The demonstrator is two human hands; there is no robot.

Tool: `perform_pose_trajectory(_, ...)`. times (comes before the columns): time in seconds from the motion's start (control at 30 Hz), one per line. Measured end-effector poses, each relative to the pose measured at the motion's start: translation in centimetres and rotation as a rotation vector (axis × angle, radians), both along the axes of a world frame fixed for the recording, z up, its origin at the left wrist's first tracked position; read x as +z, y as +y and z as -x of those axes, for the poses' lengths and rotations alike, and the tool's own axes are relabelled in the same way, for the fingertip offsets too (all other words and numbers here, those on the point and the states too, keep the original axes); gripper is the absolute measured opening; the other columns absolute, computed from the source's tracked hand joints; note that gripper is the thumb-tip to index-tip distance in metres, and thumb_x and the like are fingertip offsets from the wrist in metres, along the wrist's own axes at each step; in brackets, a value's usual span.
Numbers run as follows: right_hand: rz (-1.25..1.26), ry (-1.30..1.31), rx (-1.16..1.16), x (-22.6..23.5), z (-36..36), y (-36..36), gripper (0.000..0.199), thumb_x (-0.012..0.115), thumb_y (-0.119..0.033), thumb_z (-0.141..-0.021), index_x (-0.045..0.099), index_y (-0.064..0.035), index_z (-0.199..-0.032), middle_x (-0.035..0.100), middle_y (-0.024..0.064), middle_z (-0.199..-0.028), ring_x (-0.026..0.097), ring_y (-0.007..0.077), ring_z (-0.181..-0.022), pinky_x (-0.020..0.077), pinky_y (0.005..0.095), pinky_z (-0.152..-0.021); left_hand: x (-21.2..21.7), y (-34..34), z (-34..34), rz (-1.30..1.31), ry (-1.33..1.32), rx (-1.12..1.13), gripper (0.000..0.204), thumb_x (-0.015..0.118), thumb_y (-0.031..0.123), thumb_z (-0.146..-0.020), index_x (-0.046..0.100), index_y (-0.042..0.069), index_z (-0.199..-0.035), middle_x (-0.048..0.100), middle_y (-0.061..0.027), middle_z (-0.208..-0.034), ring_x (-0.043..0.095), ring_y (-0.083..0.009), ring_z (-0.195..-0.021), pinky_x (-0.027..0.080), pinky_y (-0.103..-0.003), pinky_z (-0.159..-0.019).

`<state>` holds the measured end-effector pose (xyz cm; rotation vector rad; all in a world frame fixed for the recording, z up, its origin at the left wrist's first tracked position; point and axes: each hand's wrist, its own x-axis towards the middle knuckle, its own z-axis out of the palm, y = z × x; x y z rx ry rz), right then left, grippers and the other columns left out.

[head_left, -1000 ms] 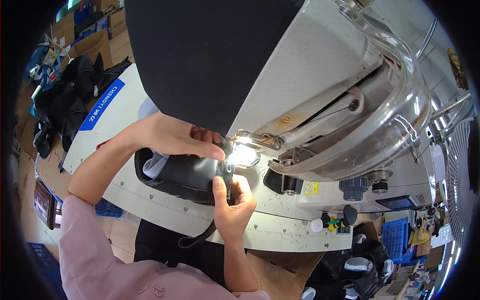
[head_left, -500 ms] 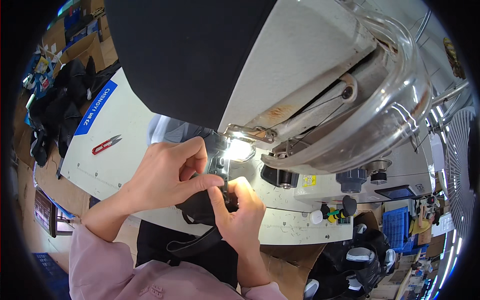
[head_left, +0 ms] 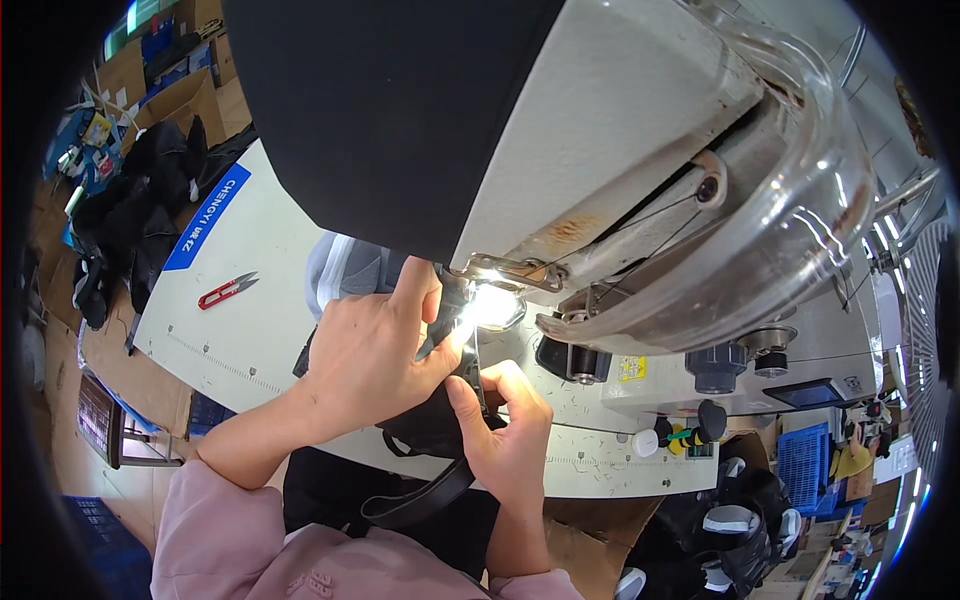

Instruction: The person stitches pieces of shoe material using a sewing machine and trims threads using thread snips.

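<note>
A black sewn piece [head_left: 425, 432] lies on the sewing machine's table under both hands, its kind unclear. One edge runs up toward the brightly lit needle area [head_left: 495, 300]. My left hand [head_left: 370, 350] is closed on that edge close to the lit presser foot, thumb stretched toward the light. Nearer to me, my right hand [head_left: 508, 428] pinches the same edge between thumb and fingers. A black strap [head_left: 425, 505] loops down from the piece over the table's front edge. Grey padded material [head_left: 345, 270] shows beyond my left hand. The needle tip is lost in the glare.
The machine head [head_left: 600, 150] with its clear curved guard [head_left: 800, 240] overhangs the work. Red-handled thread snips [head_left: 228, 290] lie at left on the white table [head_left: 270, 225]. Small bobbins or spools [head_left: 690, 432] stand at right. Black-and-white goods [head_left: 730, 520] are piled below right.
My left hand has moved away from my right thumb, up along the edge toward the needle. My right hand keeps its pinch. The whole view has shifted slightly.
</note>
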<state>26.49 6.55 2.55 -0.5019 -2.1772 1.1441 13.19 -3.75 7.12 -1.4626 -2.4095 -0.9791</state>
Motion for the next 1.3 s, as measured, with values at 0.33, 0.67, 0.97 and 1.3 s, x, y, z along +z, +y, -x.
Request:
perform_pose_trajectory(0.33,-0.044,-0.032,-0.020,0.7,0.6,-0.1,0.026,0.071,-0.017,-0.085,0.056,0.0017,-0.075,0.053,0.0036,-0.062,0.049,0.0097,-0.056,0.0397,0.0247,-0.055,0.3,0.2,1.0,-0.006,0.081,0.013,0.051,0.069,0.017,-0.072,0.040,0.000,-0.110,0.056,-0.0077,-0.070,0.059,-0.0268,-0.053,0.044,-0.037,-0.050)
perform_pose_trajectory(0.67,-0.099,-0.053,-0.080,0.6,1.3,-1.0,0.022,0.071,-0.017,-0.085,0.059,0.0005,-0.077,0.055,0.0051,-0.061,0.051,0.0118,-0.053,0.0401,0.0265,-0.053,1.4,0.4,2.5,-0.131,-0.093,-0.078,0.032,0.072,0.019,-0.072,0.050,0.002,-0.088,0.050,-0.0080,-0.060,0.052,-0.0268,-0.053,0.040,-0.037,-0.051)
perform_pose_trajectory(0.97,-0.160,0.071,-0.148,0.4,2.8,-1.0,0.023,0.070,-0.018,-0.085,0.060,0.0003,-0.077,0.056,0.0058,-0.058,0.049,0.0122,-0.050,0.0385,0.0273,-0.051,2.1,1.1,4.6,0.089,-0.270,-0.138,0.025,0.073,0.017,-0.070,0.054,0.001,-0.072,0.048,-0.0055,-0.057,0.047,-0.0212,-0.051,0.036,-0.032,-0.049)
perform_pose_trajectory(1.3,-0.145,0.074,-0.090,0.3,2.0,-0.8,0.019,0.070,-0.016,-0.085,0.060,0.0006,-0.080,0.058,0.0043,-0.064,0.052,0.0094,-0.056,0.0407,0.0254,-0.055,0.8,-0.2,4.6,-0.150,-0.132,-0.113,0.034,0.084,0.025,-0.067,0.057,0.005,-0.071,0.049,-0.0027,-0.056,0.048,-0.0177,-0.048,0.038,-0.030,-0.049)
